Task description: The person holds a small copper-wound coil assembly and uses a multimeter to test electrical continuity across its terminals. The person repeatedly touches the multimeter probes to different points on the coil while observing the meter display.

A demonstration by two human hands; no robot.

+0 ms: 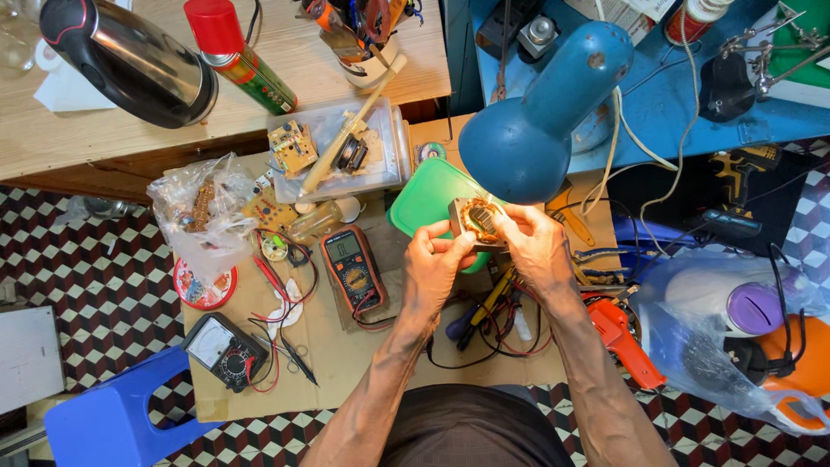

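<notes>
Left hand (435,259) and right hand (538,246): each grip clamped on small motor core (478,222), held between them above cardboard sheet (346,363). Multimeter (353,266) just left. Green lid (430,197) behind core. Blue lamp (540,108) beyond, overhead.

An orange-edged multimeter (353,266) lies on the cardboard left of the hands, its grey rectangular screen at its far end. A black analog meter (226,351) with a white dial face sits nearer left. A crumpled clear plastic bag (203,212) lies far left. On the desk stands a red-capped spray can (242,57) with a green and red label.
</notes>
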